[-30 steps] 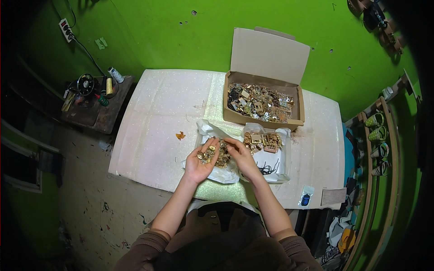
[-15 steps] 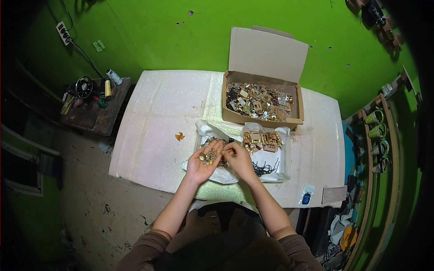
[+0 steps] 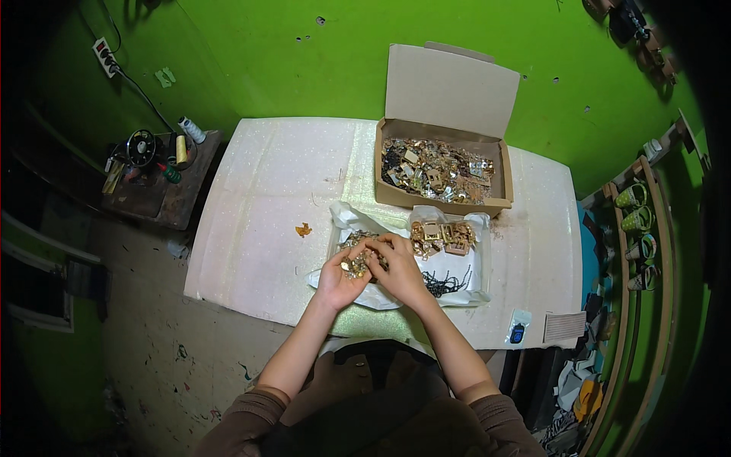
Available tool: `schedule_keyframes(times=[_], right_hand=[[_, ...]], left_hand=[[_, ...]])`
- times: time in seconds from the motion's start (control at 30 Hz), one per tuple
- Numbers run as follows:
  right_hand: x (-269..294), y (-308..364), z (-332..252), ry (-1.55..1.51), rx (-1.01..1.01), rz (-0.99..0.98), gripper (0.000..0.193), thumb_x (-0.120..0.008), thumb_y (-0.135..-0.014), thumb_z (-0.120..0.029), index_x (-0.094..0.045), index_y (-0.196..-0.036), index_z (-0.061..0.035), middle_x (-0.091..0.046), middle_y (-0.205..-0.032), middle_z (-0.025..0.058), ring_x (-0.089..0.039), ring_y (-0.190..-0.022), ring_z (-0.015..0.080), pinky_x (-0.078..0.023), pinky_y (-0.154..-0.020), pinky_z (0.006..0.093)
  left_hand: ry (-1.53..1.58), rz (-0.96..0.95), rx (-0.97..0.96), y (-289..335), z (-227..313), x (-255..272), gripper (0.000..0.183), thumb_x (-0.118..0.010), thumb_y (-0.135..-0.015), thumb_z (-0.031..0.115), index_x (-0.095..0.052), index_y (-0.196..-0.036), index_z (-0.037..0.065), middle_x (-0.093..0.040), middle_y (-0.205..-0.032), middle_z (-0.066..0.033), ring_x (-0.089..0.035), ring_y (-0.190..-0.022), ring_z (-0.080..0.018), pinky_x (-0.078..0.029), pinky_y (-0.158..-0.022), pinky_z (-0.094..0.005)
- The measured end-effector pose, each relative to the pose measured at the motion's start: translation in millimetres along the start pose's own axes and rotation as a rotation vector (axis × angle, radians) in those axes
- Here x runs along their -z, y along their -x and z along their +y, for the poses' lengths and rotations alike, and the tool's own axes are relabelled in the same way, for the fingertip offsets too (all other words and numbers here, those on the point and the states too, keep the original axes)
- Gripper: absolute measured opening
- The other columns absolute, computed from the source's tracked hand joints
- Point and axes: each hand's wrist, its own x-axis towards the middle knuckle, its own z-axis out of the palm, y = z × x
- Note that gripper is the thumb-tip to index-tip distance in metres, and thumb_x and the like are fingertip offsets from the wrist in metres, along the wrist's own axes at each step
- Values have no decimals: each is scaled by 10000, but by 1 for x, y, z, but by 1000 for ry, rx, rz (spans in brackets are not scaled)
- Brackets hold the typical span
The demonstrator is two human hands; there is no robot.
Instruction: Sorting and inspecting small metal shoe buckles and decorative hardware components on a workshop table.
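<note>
My left hand (image 3: 339,288) is cupped palm up and holds a heap of small shiny metal pieces (image 3: 352,267), gold and silver in colour. Over its fingertips and palm reaches my right hand (image 3: 399,276), fingers bent and closed at the heap; what they pinch, if anything, is hidden. Both hands are above a paper-lined tray (image 3: 344,215) with more metal bits, mostly covered by the hands. Just right of it, a second white-lined compartment (image 3: 460,263) holds gold-coloured buckles (image 3: 435,232) at its far side and black beaded strands (image 3: 448,284) at its near side.
Behind the trays stands an open cardboard box (image 3: 434,200) full of mixed metal fittings. An orange scrap (image 3: 303,229) lies left on the pale sparkly table (image 3: 251,206). A small bagged item (image 3: 518,329) and a striped card (image 3: 564,327) are at the near right corner.
My right hand has moved left and over the left palm, its fingers now in among the metal pieces. The left hand has curled in slightly and stays nearly in place.
</note>
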Motion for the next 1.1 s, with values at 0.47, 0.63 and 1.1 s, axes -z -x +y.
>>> schedule_keyframes(times=[0.47, 0.63, 1.1], right_hand=[[5, -6, 13, -318, -214, 69, 154, -580, -772, -136, -597, -860, -10, -552, -870, 105, -539, -768, 192, -424, -713, 277], [0, 0, 19, -346, -304, 61, 164, -564, -773, -144, -601, -852, -5, -560, -829, 125, -543, -789, 234, -426, -689, 298], [-20, 6, 3, -12, 31, -95, 288, -609, -693, -144, -546, -940, -11, -520, -944, 163, -513, -887, 332, -423, -763, 374]], left_hand=[[53, -73, 10, 4, 6, -7, 401, -244, -896, 162, -332, -1251, -3, -384, -1279, -128, -391, -1158, -211, -326, -974, -333], [56, -53, 0, 5, 5, -9, 406, -233, -896, 160, -333, -1245, -22, -374, -1286, -134, -366, -1180, -216, -340, -970, -333], [-68, -93, -33, -4, -7, 2, 443, -194, -922, 240, -309, -1262, -20, -351, -1305, -128, -319, -1209, -224, -227, -1022, -350]])
